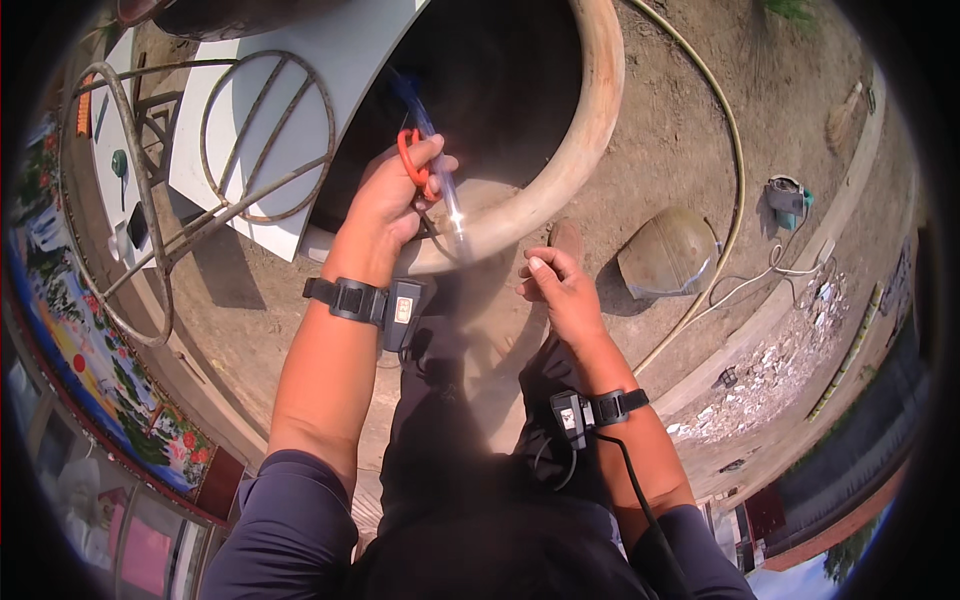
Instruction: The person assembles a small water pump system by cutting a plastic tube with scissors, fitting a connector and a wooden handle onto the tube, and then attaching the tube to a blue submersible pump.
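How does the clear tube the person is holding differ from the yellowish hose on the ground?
The clear tube looks see-through with a bluish tint; the yellowish hose looks solid in colour. The clear tube is held up in the left grip, while the yellowish hose lies on the ground. The clear tube shows only a short stretch; the yellowish hose sweeps in a long curve. Both are slender.

Light: bright outdoor sun | Shadows: hard-edged on the dirt ground (690,130); vat (600,100) interior near-black | Glare: white glint on the clear tube (446,190), white panel (345,45) bright | Blur: hazy smear mid-frame over dark trousers (430,430) | Distortion: fisheye curves the mural (105,360) at left; corners black
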A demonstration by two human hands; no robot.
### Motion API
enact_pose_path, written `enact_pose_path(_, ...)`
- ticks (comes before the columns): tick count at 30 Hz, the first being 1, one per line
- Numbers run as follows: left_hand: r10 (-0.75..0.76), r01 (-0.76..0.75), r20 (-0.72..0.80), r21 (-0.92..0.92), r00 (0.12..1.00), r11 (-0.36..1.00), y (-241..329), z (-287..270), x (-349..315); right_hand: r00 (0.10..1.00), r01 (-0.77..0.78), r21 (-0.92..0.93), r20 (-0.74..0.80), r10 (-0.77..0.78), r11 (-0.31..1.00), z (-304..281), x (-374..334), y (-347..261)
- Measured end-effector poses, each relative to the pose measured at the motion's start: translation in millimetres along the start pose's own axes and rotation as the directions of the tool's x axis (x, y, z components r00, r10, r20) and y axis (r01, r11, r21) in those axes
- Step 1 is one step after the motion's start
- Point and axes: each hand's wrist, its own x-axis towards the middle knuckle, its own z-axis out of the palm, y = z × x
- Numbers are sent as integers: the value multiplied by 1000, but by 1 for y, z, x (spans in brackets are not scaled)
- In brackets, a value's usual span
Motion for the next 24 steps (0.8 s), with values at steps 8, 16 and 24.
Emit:
enact_pose_path(8,-164,135,225,138,960,981,-11,-12,-153,977,177,-115,142,-160,978,-2,-28,-56)
enact_pose_path(16,-395,230,357,424,846,876,9,-33,-280,717,690,-663,572,-398,291,56,-63,-129)
enact_pose_path(24,-488,175,473,563,734,808,7,-69,-362,721,692,-696,677,-148,189,107,-68,-124)
